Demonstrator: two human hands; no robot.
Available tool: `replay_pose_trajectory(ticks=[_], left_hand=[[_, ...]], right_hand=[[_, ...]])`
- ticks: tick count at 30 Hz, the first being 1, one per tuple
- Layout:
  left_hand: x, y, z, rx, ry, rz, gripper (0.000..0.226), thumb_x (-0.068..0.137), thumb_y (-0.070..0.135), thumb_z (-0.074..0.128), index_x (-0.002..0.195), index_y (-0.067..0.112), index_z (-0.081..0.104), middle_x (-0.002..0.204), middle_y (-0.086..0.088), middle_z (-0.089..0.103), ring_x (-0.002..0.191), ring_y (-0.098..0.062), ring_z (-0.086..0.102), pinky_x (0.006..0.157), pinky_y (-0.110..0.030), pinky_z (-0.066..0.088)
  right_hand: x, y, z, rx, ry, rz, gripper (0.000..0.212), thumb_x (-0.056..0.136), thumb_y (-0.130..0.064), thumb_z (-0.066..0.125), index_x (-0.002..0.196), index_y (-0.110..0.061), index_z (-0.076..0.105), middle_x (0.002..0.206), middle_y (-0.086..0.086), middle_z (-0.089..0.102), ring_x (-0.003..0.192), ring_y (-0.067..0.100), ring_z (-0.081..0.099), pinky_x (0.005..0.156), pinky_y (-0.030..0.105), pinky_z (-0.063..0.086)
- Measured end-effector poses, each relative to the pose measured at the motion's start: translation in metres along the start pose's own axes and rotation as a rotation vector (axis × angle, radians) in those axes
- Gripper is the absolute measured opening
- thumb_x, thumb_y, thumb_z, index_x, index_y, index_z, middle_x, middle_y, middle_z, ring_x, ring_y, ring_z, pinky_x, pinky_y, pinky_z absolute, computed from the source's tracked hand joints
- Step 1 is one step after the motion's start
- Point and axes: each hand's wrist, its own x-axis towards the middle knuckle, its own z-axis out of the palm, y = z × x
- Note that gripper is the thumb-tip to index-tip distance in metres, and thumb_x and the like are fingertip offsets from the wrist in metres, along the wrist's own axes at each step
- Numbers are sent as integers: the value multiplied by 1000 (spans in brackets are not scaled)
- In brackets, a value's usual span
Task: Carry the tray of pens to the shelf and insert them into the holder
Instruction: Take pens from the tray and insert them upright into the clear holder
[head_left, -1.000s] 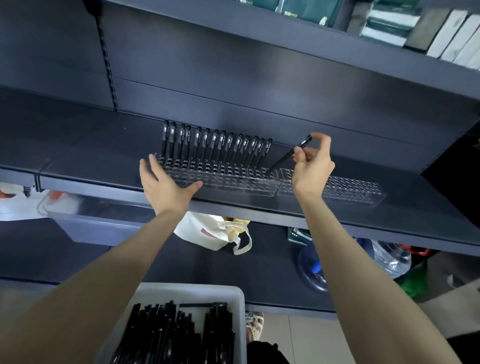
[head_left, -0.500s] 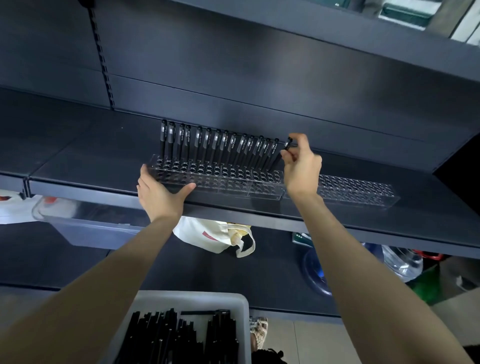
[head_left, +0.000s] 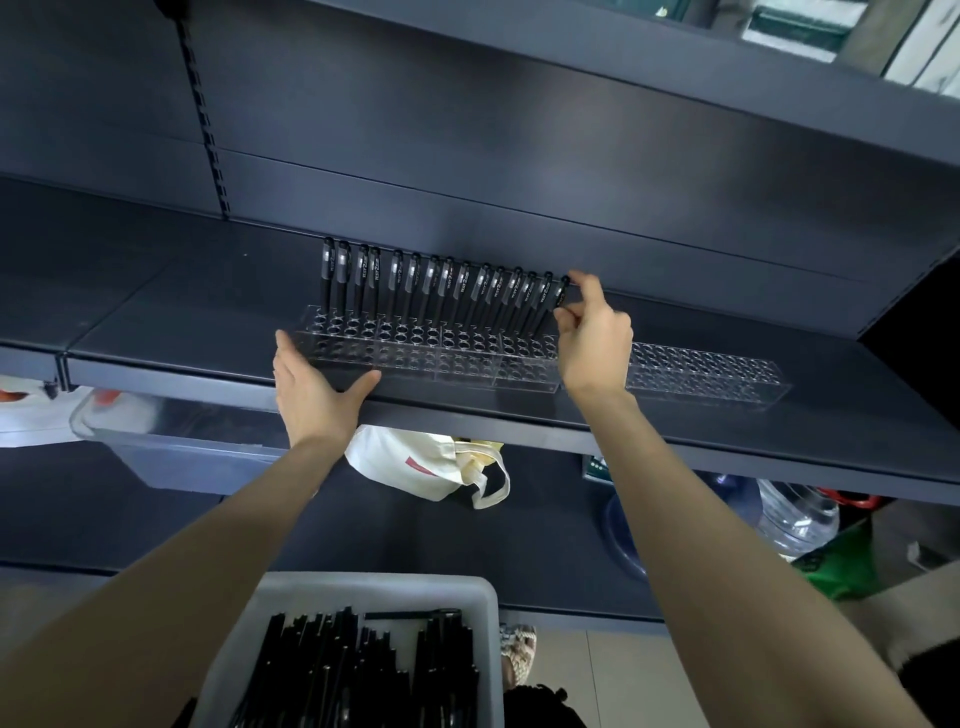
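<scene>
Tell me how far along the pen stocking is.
Done: the tray sits below the shelf, and a row of pens stands in the back holes of the clear holder. In hand: the right hand pinches the end pen while the left hand steadies the holder. Left: many pens in the tray, the front holes and the second holder empty.

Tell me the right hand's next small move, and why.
Probably release the pen and reach down to the tray for another. The right hand pinches the pen's top, and the pen looks seated at the right end of the back row, level with its neighbours. The left hand braces the holder; the tray holds many more.
</scene>
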Motion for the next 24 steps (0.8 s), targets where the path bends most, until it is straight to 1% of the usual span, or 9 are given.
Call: replay_pose_trajectory(ticks=[4,7,11,14,16,18,20,22,24], left_hand=[[-22,-12,-19,94,-71,38,98,78,33,74,148,6,11,154,-9,16,141,-27,22,113,-44,25],[-47,-29,-34,206,-143,125,87,82,33,71,147,6,20,155,-9,18,141,-26,20,113,-45,25],[-83,-64,-52,403,-305,197,75,84,35,68,143,8,32,151,-12,28,137,-31,27,108,-49,29],[-109,-92,-62,527,-438,175,66,86,36,65,141,10,38,150,-11,31,135,-30,29,107,-45,24],[-125,-112,-68,603,-522,159,63,90,37,59,142,12,36,152,-8,28,138,-27,25,110,-41,19],[-139,-132,-71,663,-608,151,62,93,39,53,145,14,31,153,-5,24,140,-25,20,114,-39,14],[-152,-152,-75,710,-694,144,62,94,41,50,146,16,27,155,-5,21,142,-23,16,115,-38,10],[-165,-172,-77,780,-773,161,63,95,43,46,147,17,23,155,-5,18,143,-22,14,116,-37,9],[-176,-190,-79,847,-832,185,65,95,44,46,148,16,21,155,-6,20,143,-23,16,116,-36,12]], right_hand=[[-30,-5,1,46,10,-19,41,92,-2,52,131,-12,49,99,11,68,86,30,63,75,37,49],[-65,-11,8,67,-46,-8,41,92,-5,54,132,-12,49,107,12,66,92,31,63,80,41,51],[-130,-9,28,66,-190,19,42,92,-10,55,133,-12,47,123,11,60,109,31,57,83,40,48],[-186,-3,51,27,-331,62,44,92,-14,54,135,-15,46,127,8,56,115,29,50,83,38,45],[-223,0,66,12,-441,100,43,94,-17,53,136,-15,44,128,7,55,117,28,47,83,39,45],[-256,4,80,2,-550,158,46,96,-20,50,140,-16,40,137,5,49,125,26,43,90,40,43],[-288,7,93,-10,-642,198,47,97,-19,48,142,-14,37,141,6,46,129,25,40,96,39,42],[-318,10,106,-24,-713,234,47,97,-18,48,142,-13,36,139,7,47,127,26,42,93,38,45],[-344,14,117,-62,-791,254,47,97,-21,49,141,-14,37,140,6,46,127,25,41,91,38,45]])
